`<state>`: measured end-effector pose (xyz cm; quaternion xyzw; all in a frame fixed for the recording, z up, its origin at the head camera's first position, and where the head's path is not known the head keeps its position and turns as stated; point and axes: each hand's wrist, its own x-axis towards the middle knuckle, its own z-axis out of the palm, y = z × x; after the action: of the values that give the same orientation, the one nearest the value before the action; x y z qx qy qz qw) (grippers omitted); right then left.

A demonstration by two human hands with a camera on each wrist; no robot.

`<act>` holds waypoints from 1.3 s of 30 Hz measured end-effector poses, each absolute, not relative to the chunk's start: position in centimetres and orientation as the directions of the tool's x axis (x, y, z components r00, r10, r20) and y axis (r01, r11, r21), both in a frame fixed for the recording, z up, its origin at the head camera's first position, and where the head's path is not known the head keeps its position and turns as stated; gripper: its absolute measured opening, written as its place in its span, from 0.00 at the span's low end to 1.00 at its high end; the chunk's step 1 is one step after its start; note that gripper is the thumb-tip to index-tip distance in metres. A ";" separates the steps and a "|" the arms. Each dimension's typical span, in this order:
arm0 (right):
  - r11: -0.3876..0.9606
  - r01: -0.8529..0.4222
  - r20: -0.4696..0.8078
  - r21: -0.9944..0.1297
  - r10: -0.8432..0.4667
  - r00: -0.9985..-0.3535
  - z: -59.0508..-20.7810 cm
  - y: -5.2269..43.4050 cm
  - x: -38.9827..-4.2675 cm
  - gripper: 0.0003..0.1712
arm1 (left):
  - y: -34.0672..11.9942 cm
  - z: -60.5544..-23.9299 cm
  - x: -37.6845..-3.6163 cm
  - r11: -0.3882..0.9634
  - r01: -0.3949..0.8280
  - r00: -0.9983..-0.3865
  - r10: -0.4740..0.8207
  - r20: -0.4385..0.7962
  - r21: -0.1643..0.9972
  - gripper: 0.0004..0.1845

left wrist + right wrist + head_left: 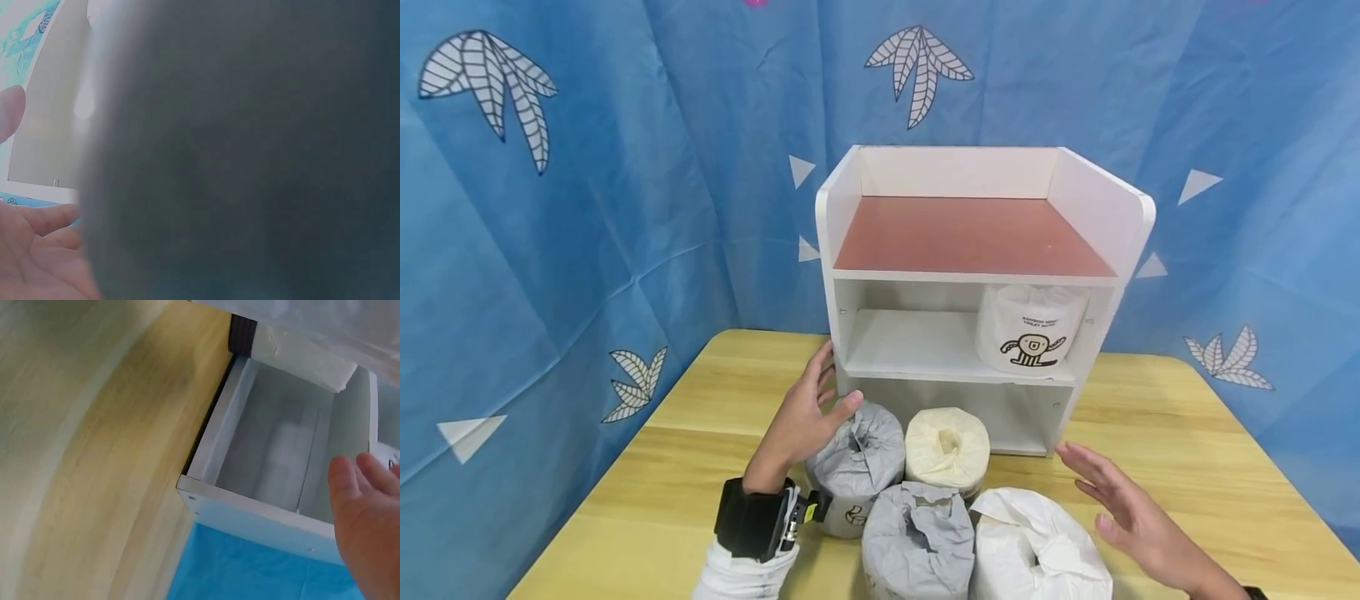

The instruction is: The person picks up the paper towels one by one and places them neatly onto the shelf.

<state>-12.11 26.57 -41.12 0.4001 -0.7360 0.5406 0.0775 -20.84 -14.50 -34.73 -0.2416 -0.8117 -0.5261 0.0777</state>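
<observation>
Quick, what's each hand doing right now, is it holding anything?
Left hand: open, holding nothing, beside the white shelf unit.
Right hand: open, holding nothing.

On the white toilet roll [1026,304], standing at the right end of the middle compartment in the white shelf unit [955,171], reads "BAMBOO" at the start of an upper dark printed line, then runs on too small to make out. Reads "TOILET" at the start of the line below, then blurs. Shows a yellow-and-black cartoon figure [1034,344] under both lines. On the grey-wrapped roll [861,471], carries a partial dark-outlined emblem [855,515], too small to decipher.
</observation>
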 end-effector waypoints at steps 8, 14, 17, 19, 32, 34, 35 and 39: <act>0.265 -0.521 0.528 -0.812 -0.049 -0.848 -39.8 27.0 -14.7 0.27 | -14.3 -34.8 -21.0 0.329 0.474 -0.872 0.305 0.382 0.817 0.44; 0.352 -0.388 0.440 -0.852 0.078 -0.894 -39.3 26.7 -18.1 0.36 | -14.4 -34.7 -20.9 0.325 0.476 -0.870 0.308 0.384 0.818 0.45; 0.361 -0.346 0.397 -0.866 0.074 -0.915 -39.5 26.3 -19.5 0.40 | -14.5 -34.7 -20.8 0.326 0.469 -0.874 0.305 0.378 0.821 0.45; 0.350 -0.341 0.382 -0.872 0.054 -0.922 -39.8 26.1 -20.3 0.41 | -14.5 -34.8 -20.8 0.326 0.469 -0.874 0.305 0.379 0.821 0.45; 0.497 -0.287 0.385 -0.819 0.106 -0.917 -40.7 25.6 -21.1 0.26 | -13.7 -34.9 -20.8 0.307 0.464 -0.877 0.289 0.383 0.831 0.45; 0.535 -0.290 0.404 -0.793 0.106 -0.909 -40.7 25.6 -21.4 0.24 | -13.7 -34.9 -20.8 0.291 0.460 -0.880 0.277 0.386 0.839 0.43; 0.545 -0.292 0.410 -0.786 0.106 -0.906 -40.6 25.5 -21.5 0.23 | -13.8 -34.9 -20.8 0.284 0.457 -0.882 0.271 0.386 0.843 0.43; 0.585 -0.282 0.415 -0.761 0.103 -0.904 -40.8 25.2 -21.6 0.21 | -14.3 -35.1 -20.4 0.266 0.430 -0.896 0.242 0.372 0.863 0.41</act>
<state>-21.64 25.17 -40.82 0.0517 -0.8643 0.4528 0.2129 -20.35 -14.30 -35.10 -0.2126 -0.7913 -0.5672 0.0828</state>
